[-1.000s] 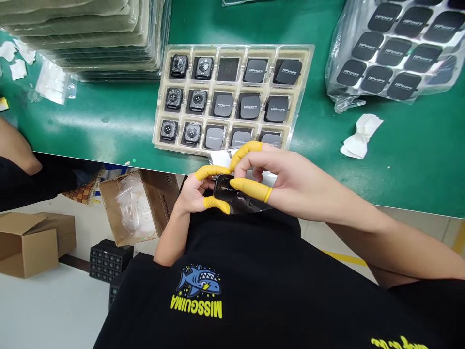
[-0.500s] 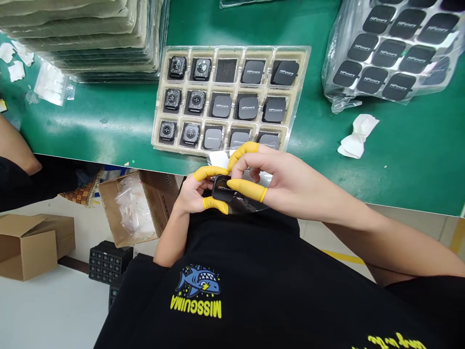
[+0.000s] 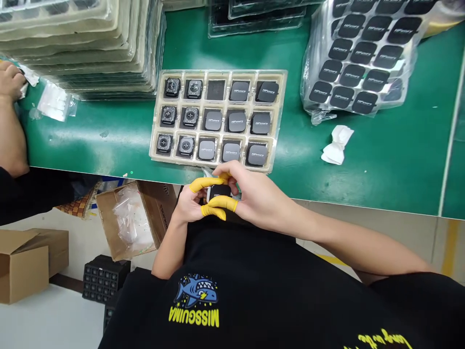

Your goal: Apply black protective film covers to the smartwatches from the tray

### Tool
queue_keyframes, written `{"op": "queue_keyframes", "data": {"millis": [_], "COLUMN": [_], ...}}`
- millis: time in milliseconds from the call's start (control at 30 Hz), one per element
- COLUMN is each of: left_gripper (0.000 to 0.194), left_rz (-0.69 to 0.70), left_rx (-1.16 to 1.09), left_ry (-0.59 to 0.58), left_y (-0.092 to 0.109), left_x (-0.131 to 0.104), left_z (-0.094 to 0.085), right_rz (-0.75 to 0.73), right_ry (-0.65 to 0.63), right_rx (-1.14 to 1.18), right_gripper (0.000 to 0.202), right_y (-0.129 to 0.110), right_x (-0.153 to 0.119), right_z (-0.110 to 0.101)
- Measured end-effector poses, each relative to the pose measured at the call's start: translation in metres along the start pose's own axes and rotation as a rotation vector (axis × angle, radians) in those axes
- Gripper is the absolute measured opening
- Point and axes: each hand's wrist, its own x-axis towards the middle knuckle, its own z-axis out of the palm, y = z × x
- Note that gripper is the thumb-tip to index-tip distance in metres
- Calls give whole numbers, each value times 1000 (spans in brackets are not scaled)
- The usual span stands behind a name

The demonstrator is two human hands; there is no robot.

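Watches (image 3: 168, 115) in the central tray (image 3: 218, 73): 8 labelled, 6 bare; left hand (image 3: 186, 202) and right hand (image 3: 256, 198) grasp 1 labelled watch (image 3: 220, 190) below.

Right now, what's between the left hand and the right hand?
A small black piece with pale lettering, held by the left hand and right hand, fingers partly covering it. Head view.

The desk (image 3: 381, 160) is smooth, glossy green; the compartment tray (image 3: 282, 104) is translucent plastic; brown cardboard forms the open box (image 3: 104, 223); the crumpled paper (image 3: 334, 148) looks matt.
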Motion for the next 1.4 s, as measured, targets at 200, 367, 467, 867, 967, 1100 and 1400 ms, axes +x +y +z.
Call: {"op": "queue_keyframes", "data": {"millis": [200, 367, 467, 867, 967, 1100, 1400], "left_gripper": [71, 36, 19, 13, 19, 41, 63], "left_rz": [28, 97, 54, 214, 312, 315, 132], "left_rx": [-2, 105, 169, 286, 300, 311, 326], "left_ry": [59, 333, 397, 493, 475, 481, 284], "left_y": [8, 24, 30, 26, 25, 32, 31], "left_x": [-4, -4, -13, -43, -46, -44, -27], "left_z": [4, 0, -5, -20, -25, -25, -25], "right_rz": [-20, -180, -214, 42, 50, -99, 142], "right_ry": [37, 165, 290, 342, 443, 361, 237], "right_rx": [151, 101, -7, -603, -555, -89, 410], "right_gripper": [15, 8, 15, 21, 31, 32, 58], "right_y": [4, 1, 8, 58, 50, 40, 50], "right_x": [6, 20, 59, 199, 177, 100, -27], "right_z": [7, -8, -34, -71, -74, -72, 10]}}
